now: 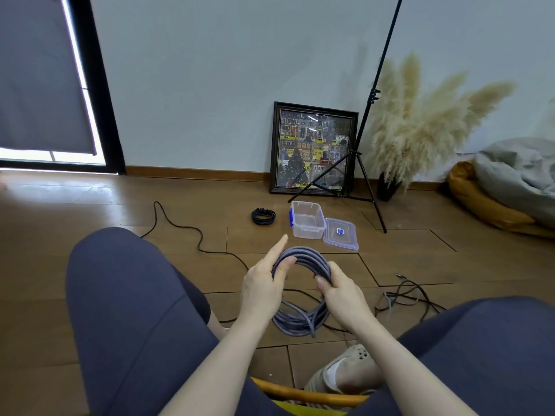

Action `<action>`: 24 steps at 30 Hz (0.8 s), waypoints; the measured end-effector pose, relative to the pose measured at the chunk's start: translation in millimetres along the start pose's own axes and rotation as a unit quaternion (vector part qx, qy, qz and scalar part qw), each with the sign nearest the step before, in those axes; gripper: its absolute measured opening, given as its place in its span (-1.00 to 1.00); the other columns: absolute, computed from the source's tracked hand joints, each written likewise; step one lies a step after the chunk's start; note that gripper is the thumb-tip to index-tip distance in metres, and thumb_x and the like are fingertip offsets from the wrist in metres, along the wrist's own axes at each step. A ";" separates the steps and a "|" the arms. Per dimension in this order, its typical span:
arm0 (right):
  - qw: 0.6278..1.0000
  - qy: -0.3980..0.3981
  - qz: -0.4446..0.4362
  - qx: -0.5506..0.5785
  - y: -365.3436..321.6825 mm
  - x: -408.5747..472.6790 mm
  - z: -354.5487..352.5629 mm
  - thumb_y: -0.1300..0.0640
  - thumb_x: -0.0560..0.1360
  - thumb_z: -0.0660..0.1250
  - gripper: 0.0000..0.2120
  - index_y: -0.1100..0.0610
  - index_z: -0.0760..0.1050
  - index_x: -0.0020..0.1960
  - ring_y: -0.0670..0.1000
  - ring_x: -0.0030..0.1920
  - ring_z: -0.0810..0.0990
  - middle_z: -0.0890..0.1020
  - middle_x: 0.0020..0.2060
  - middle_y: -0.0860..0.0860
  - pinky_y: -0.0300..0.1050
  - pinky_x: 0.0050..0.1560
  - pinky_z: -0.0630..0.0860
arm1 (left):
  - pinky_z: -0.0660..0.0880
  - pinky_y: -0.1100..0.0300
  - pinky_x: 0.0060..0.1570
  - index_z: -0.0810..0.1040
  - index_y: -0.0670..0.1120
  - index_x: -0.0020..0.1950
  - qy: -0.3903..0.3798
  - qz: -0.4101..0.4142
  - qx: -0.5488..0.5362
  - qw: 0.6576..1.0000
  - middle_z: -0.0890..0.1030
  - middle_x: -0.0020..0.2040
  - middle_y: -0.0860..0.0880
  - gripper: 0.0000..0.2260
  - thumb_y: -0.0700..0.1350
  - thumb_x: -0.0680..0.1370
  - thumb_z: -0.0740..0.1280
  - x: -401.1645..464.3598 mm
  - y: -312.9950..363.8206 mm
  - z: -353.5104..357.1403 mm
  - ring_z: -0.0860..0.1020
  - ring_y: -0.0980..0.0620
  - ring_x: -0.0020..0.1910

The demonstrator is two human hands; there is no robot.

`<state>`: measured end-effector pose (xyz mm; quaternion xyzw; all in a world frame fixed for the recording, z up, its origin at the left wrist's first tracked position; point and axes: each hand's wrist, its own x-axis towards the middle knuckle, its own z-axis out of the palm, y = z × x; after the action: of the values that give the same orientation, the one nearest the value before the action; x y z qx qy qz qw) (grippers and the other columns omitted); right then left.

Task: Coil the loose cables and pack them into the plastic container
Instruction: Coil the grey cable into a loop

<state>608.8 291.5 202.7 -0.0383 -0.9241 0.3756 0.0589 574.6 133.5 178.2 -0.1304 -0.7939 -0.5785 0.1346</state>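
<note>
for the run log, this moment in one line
hands: both grip grey coil | box: open, empty | black coil: floor

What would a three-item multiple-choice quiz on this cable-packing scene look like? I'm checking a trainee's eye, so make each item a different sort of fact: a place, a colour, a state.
1. Where does the small black coil lie?
A. Inside the container
B. On the floor left of the container
C. On the lid

2. What colour are the latches on the plastic container?
A. Blue
B. Red
C. Green

3. In what state is the container?
A. Closed with the lid on
B. Open and holding a coil
C. Open and empty, the lid beside it

Answers:
1 B: the coil sits on the wood floor just left of the container.
2 A: a blue latch shows on its left wall.
3 C: the clear tub holds nothing, while both the left hand and right hand grip the grey cable coil.
</note>
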 end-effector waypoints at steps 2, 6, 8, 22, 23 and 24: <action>1.000 -0.009 0.001 -0.006 -1.4 0.9 -3.3 0.08 0.63 0.14 -0.94 0.01 0.38 0.04 0.12 -0.12 0.53 0.56 -0.21 0.01 -0.04 -0.16 0.37 | 0.50 0.18 -0.09 0.25 0.36 0.47 0.006 0.045 0.010 0.999 0.55 -0.10 0.15 -0.59 0.16 0.61 0.17 -1.1 0.8 0.4 0.54 0.13 -0.17; 0.999 -0.052 0.005 0.011 -1.1 2.9 -14.2 0.09 0.62 0.14 -0.94 0.02 0.39 0.02 0.07 -0.15 0.52 0.56 -0.21 0.02 0.00 -0.05 0.44 | 0.41 0.32 -0.11 0.42 0.28 0.36 0.014 0.102 -0.004 0.995 0.54 -0.04 0.11 -0.68 0.11 0.59 0.19 -1.3 4.0 0.9 0.52 0.16 -0.05; 0.997 -0.073 0.005 0.023 0.4 2.2 -16.1 0.09 0.63 0.14 -0.93 0.00 0.38 0.00 0.03 -0.18 0.49 0.55 -0.24 -0.01 0.01 -0.02 0.44 | 0.42 0.33 -0.09 0.52 0.28 0.24 0.009 0.092 -0.029 0.995 0.59 -0.06 0.09 -0.76 0.07 0.59 0.25 0.4 3.8 0.7 0.53 0.18 -0.07; 0.998 -0.041 -0.003 0.053 23.0 -9.5 -1.2 0.11 0.63 0.16 -0.89 -0.07 0.40 0.00 0.03 -0.16 0.51 0.55 -0.23 -0.04 0.06 0.00 0.47 | 0.48 0.31 -0.46 0.68 0.16 0.13 -0.104 0.000 -0.154 0.983 0.69 -0.26 0.08 -0.78 -0.10 0.54 0.44 2.6 -1.2 -6.4 0.55 0.16 -0.47; 0.998 -0.042 -0.002 0.054 28.0 -12.1 -0.8 0.11 0.63 0.16 -0.90 -0.07 0.41 0.02 0.04 -0.14 0.53 0.56 -0.20 -0.03 0.08 0.03 0.48 | 0.47 0.31 -0.45 0.67 0.18 0.13 -0.107 -0.002 -0.144 0.984 0.69 -0.27 0.12 -0.80 -0.05 0.53 0.45 -0.3 -2.4 -2.3 0.56 0.18 -0.46; 0.998 -0.040 -0.001 0.052 33.1 -14.6 -0.9 0.11 0.63 0.17 -0.90 -0.06 0.42 0.06 0.06 -0.10 0.55 0.58 -0.17 0.00 0.11 0.05 0.49 | 0.47 0.31 -0.45 0.67 0.19 0.12 -0.111 -0.009 -0.144 0.983 0.68 -0.29 0.14 -0.80 0.01 0.51 0.45 -3.7 -2.9 2.7 0.56 0.18 -0.47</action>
<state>624.3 314.1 179.0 -0.0192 -0.9048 0.4248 0.0246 576.8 135.0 173.5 -0.2048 -0.7133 -0.6699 0.0201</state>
